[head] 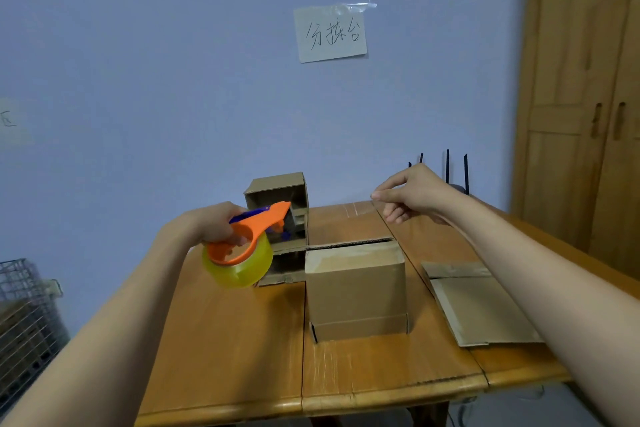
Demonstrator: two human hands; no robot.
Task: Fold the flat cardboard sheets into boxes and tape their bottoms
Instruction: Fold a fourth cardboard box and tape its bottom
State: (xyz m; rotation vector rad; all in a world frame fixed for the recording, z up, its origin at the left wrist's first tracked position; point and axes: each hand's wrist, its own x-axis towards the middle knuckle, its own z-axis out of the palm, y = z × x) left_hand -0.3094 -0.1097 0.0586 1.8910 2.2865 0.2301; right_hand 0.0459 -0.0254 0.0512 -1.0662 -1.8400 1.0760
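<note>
The left hand (216, 224) is gripping the orange tape dispenser (242, 248), while the right hand (407, 194) is pinching thumb to forefinger, probably on the clear tape end, though I cannot tell. The box (356, 291) is standing below between them, on the table (225, 340). Judging by this, stretching the strip taut and centring it over the seam before pressing down is the way.

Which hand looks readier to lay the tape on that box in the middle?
Probably the left hand: it already grips the tape dispenser, raised just left of the box. The right hand hovers beyond the box, seemingly pinching the tape's end.
</note>
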